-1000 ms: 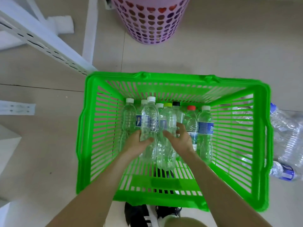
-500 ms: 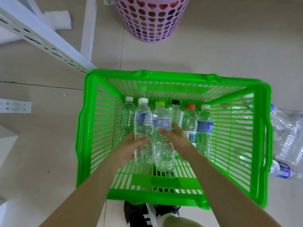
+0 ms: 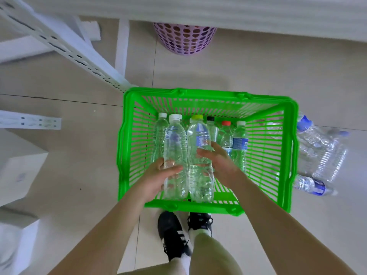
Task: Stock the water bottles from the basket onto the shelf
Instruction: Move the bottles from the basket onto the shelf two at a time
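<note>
A green plastic basket (image 3: 127,147) stands on the tiled floor below me. My left hand (image 3: 156,179) grips a clear white-capped bottle (image 3: 175,143) lifted above the basket. My right hand (image 3: 220,165) grips a clear yellow-green-capped bottle (image 3: 198,139) right beside it. Several more bottles stand along the basket's far side, among them a white-capped one (image 3: 161,126), a black-capped one (image 3: 211,128), a red-capped one (image 3: 226,135) and a blue-labelled one (image 3: 239,141). The white shelf's edge (image 3: 238,14) crosses the top of the view.
A slotted white shelf upright (image 3: 65,50) slants across the upper left. A purple perforated bin (image 3: 184,39) sits under the shelf. Several empty bottles (image 3: 321,153) lie on the floor right of the basket. White boxes (image 3: 17,171) stand at left. My shoes (image 3: 174,235) are just behind the basket.
Both hands have lifted their bottles up out of the row in the basket. My head has risen and tilted up, so the shelf edge and my shoes now show.
</note>
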The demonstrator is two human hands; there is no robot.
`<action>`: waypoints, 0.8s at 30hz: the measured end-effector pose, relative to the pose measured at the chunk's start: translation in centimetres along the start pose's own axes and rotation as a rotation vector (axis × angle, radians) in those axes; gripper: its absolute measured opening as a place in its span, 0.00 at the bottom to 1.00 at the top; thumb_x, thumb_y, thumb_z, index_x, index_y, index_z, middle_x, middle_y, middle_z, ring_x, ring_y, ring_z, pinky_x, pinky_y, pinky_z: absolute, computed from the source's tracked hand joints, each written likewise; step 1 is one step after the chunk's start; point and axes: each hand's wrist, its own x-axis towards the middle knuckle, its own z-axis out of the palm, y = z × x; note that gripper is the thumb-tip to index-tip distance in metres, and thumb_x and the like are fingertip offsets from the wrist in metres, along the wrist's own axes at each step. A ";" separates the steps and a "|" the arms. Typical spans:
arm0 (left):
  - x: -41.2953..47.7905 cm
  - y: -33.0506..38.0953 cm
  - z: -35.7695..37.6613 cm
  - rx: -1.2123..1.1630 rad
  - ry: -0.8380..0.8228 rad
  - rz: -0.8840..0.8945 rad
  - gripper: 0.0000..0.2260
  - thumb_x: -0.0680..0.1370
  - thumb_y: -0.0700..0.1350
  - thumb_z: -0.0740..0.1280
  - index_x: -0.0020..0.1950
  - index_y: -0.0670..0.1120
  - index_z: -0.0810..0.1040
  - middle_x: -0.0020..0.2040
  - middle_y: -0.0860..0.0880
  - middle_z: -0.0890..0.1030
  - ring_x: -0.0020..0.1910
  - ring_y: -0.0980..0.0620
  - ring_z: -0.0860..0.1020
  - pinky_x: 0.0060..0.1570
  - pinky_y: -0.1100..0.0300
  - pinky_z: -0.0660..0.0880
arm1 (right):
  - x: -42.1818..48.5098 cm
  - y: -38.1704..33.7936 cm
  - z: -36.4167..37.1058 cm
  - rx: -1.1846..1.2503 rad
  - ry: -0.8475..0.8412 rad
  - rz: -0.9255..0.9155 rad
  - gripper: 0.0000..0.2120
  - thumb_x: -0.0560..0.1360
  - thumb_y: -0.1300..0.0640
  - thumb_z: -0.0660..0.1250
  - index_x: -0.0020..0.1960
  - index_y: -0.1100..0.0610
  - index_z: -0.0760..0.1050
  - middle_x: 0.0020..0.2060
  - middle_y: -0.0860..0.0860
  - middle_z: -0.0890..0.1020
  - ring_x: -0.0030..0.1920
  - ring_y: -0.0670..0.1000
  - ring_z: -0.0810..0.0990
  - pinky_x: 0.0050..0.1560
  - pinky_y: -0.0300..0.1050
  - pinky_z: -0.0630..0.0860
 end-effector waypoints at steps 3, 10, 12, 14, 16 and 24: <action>-2.4 0.2 0.2 -0.012 0.009 -0.010 0.53 0.53 0.57 0.84 0.73 0.50 0.65 0.71 0.46 0.72 0.65 0.42 0.75 0.61 0.35 0.72 | -3.1 -1.2 0.3 0.033 0.006 0.023 0.48 0.62 0.47 0.80 0.75 0.52 0.60 0.62 0.52 0.76 0.64 0.54 0.74 0.68 0.63 0.69; -10.6 1.4 2.0 -0.041 0.020 0.038 0.52 0.52 0.55 0.85 0.72 0.46 0.67 0.67 0.44 0.75 0.63 0.43 0.77 0.62 0.39 0.72 | -11.0 -3.1 1.0 0.026 0.012 0.005 0.39 0.67 0.48 0.77 0.73 0.51 0.64 0.59 0.48 0.78 0.64 0.57 0.75 0.66 0.65 0.70; -13.6 1.8 2.6 -0.043 0.027 0.048 0.51 0.52 0.54 0.85 0.71 0.46 0.68 0.67 0.44 0.75 0.63 0.42 0.76 0.62 0.39 0.72 | -13.6 -3.8 1.2 -0.001 0.030 0.005 0.37 0.69 0.52 0.76 0.73 0.52 0.65 0.58 0.41 0.76 0.67 0.52 0.69 0.69 0.68 0.64; -16.8 2.6 3.5 -0.051 0.030 0.068 0.44 0.56 0.53 0.84 0.68 0.46 0.71 0.65 0.45 0.77 0.63 0.43 0.76 0.63 0.39 0.71 | -16.3 -4.7 1.6 -0.018 -0.004 0.000 0.27 0.72 0.54 0.74 0.69 0.50 0.69 0.59 0.45 0.78 0.63 0.52 0.74 0.63 0.65 0.71; -19.7 3.1 3.9 -0.062 0.025 0.094 0.29 0.63 0.46 0.80 0.61 0.45 0.75 0.58 0.47 0.80 0.56 0.46 0.79 0.55 0.49 0.75 | -19.2 -5.7 2.1 0.024 -0.013 -0.014 0.19 0.71 0.54 0.74 0.60 0.47 0.74 0.56 0.51 0.81 0.55 0.54 0.80 0.48 0.51 0.78; -30.6 3.7 4.2 -0.137 0.053 0.217 0.24 0.64 0.42 0.78 0.57 0.39 0.76 0.47 0.42 0.81 0.46 0.44 0.80 0.47 0.47 0.75 | -30.2 -8.2 3.2 0.029 -0.003 -0.176 0.15 0.77 0.66 0.65 0.62 0.54 0.74 0.46 0.46 0.84 0.41 0.47 0.83 0.39 0.46 0.79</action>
